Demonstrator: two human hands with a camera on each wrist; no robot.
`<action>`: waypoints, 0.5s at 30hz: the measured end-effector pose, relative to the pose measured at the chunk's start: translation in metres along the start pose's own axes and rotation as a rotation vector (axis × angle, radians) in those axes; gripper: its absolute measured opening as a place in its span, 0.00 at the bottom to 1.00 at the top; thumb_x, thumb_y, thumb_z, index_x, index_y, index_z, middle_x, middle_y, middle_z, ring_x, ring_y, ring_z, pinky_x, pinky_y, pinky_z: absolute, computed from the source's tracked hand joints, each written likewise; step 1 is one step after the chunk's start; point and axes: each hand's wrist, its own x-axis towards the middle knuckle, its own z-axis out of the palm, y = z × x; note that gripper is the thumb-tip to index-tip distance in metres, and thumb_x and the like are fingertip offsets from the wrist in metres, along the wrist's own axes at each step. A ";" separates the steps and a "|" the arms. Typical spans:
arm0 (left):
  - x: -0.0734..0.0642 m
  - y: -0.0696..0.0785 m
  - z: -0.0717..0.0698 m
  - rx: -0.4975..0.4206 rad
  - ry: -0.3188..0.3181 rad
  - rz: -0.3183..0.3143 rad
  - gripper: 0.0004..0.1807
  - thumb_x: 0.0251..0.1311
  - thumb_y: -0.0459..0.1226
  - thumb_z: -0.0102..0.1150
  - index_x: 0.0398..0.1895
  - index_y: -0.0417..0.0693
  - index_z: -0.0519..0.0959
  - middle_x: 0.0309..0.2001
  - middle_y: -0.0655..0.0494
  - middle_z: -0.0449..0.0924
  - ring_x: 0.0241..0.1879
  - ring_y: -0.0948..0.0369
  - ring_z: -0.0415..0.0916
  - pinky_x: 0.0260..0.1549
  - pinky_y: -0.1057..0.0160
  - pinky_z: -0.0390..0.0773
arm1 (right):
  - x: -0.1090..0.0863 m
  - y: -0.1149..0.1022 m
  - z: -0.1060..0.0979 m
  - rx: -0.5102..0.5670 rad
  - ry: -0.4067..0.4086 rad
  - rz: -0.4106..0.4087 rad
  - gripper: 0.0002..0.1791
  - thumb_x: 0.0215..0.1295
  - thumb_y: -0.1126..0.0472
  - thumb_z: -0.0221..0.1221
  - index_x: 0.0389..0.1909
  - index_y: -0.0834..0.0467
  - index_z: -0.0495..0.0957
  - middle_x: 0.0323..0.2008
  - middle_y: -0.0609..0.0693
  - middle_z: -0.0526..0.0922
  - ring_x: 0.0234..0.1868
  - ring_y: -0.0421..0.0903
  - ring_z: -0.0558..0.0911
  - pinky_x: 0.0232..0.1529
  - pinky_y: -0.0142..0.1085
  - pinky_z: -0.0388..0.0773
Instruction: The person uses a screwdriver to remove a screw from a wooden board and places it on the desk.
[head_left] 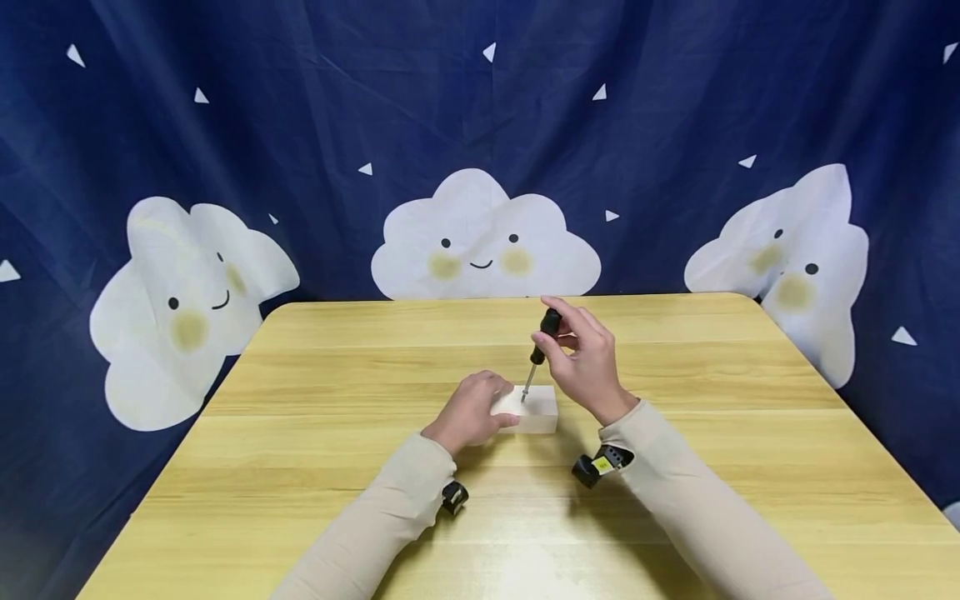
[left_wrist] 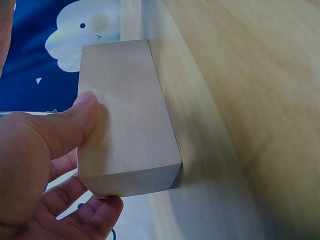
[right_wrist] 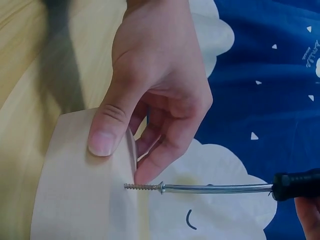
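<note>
A pale wooden block [head_left: 542,400] lies on the table. My left hand [head_left: 471,410] grips its left end, thumb on the near side and fingers round the far side and end. In my right hand [head_left: 588,362] is a screwdriver [head_left: 551,323], its black handle pinched between thumb and fingers above the block. The screwdriver's metal shaft slants down to a screw [right_wrist: 144,187], its tip at the screw's head. Most of the screw's thread shows above the block's top face, with its point at the wood in the right wrist view.
The light wood-grain table [head_left: 315,467] spreads around both hands. Behind it hangs a dark blue curtain [head_left: 420,92] with smiling white clouds. Black wrist cameras sit on the left wrist [head_left: 454,497] and the right wrist [head_left: 592,468], low over the tabletop.
</note>
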 end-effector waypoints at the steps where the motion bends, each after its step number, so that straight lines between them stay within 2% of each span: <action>1: 0.000 0.000 0.000 -0.001 0.000 -0.002 0.27 0.55 0.44 0.70 0.55 0.39 0.78 0.55 0.47 0.77 0.58 0.50 0.71 0.63 0.53 0.66 | 0.000 0.000 0.000 0.001 -0.004 0.001 0.27 0.52 0.76 0.68 0.56 0.66 0.76 0.31 0.59 0.78 0.29 0.50 0.82 0.29 0.39 0.85; 9: -0.001 0.001 0.000 -0.006 -0.007 -0.024 0.28 0.56 0.45 0.69 0.56 0.40 0.77 0.56 0.47 0.76 0.59 0.50 0.69 0.63 0.52 0.65 | 0.001 -0.003 0.000 -0.028 0.018 0.023 0.29 0.45 0.72 0.74 0.52 0.65 0.79 0.29 0.58 0.77 0.26 0.50 0.82 0.27 0.37 0.84; 15: -0.002 0.001 0.000 -0.010 -0.004 -0.017 0.27 0.56 0.45 0.70 0.56 0.40 0.77 0.56 0.47 0.76 0.59 0.50 0.70 0.63 0.52 0.65 | 0.002 -0.003 -0.002 -0.040 -0.009 0.046 0.29 0.50 0.73 0.71 0.56 0.66 0.77 0.30 0.58 0.78 0.27 0.48 0.82 0.29 0.34 0.84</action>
